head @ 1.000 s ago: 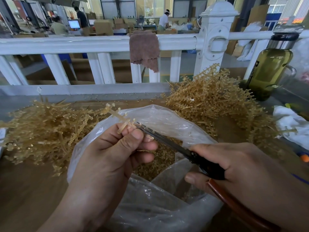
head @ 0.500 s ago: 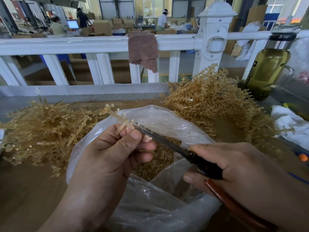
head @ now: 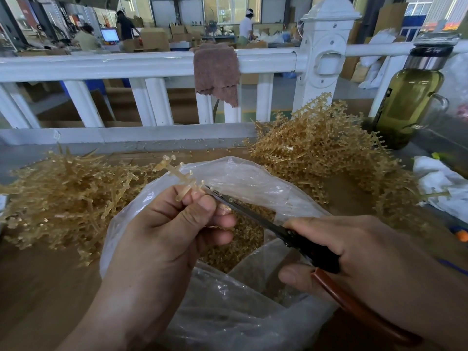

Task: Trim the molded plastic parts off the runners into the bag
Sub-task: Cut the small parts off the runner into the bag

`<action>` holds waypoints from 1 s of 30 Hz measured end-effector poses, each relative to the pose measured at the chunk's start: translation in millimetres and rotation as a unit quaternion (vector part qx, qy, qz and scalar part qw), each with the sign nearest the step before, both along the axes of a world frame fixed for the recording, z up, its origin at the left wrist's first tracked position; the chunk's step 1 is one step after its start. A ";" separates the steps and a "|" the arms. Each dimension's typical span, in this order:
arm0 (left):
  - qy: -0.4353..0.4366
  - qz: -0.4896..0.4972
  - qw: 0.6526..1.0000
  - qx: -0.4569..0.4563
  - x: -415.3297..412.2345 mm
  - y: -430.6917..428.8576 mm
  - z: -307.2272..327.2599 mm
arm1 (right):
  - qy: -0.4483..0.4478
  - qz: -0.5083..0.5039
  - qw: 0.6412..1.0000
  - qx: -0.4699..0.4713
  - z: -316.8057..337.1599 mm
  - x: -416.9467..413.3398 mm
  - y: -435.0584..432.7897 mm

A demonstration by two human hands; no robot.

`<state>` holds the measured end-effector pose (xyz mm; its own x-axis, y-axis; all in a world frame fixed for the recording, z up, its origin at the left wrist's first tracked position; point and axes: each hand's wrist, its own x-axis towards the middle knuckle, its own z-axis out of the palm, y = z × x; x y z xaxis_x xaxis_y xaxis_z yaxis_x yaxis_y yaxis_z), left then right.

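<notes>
My left hand pinches a tan plastic runner between thumb and fingers, its far end pointing up and left over the clear plastic bag. My right hand grips scissors with a black pivot and red-brown handles. The blade tips meet the runner right at my left fingertips. Inside the bag lie many small tan trimmed parts. Whether the blades are apart is hard to tell.
A heap of tan runners lies at the back right and a flatter heap at the left. A green glass bottle, a white cloth and a white railing with a brown rag border the brown table.
The runner and scissors have hardly shifted; the blades stay at the same spot near my left fingertips. The view has drifted slightly.
</notes>
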<state>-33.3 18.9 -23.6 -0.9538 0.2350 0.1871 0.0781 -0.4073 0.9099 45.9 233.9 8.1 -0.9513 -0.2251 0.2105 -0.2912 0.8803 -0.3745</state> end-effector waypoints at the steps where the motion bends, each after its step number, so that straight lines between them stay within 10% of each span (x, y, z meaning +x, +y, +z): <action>1: 0.003 0.000 1.000 0.001 0.1 -0.4 -0.4 | -0.001 0.003 1.000 0.000 -0.4 -0.1 0.0; 30: 0.024 -0.002 0.999 0.025 -1.1 -0.1 -0.3 | 0.000 -0.025 1.000 0.004 0.4 1.9 -5.6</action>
